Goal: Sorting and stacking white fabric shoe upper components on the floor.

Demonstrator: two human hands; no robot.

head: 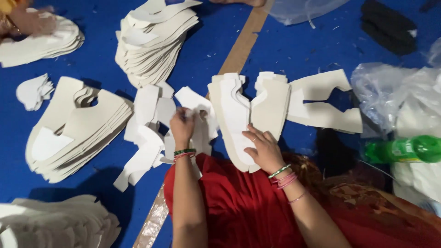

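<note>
Red cloth point(239, 206) over the person's lap fills the six o'clock edge, and both forearms reach up from it. At the left wrist sit green and red bangles point(184, 153); the left hand point(183, 125) is curled shut, its fingertips pinching a small white cut piece point(198, 103) from the loose scatter of white pieces point(149, 133) lying just left of centre. At about four o'clock from that hand, the right hand point(262, 147) lies flat with fingers spread, pressing down on the near end of a tall cream-coloured stack of shaped cardboard pieces point(232, 115) that stands at the middle of the scene. Touching that stack at its three o'clock side is a second cream stack point(273, 103), and beyond it a large notched piece point(321, 105).

All of this rests on a blue sheet point(294, 50), crossed by a brown tape strip point(241, 43) running from twelve o'clock toward seven. More piles sit at nine o'clock point(78, 128), eleven o'clock point(154, 39) and seven o'clock point(55, 222). At ten o'clock another person's hand point(39, 23) rests on a further pile point(41, 43). At three o'clock lie clear plastic bags point(395, 96) and a green bottle point(404, 149) on its side; a black bundle point(388, 25) sits at one o'clock.
</note>
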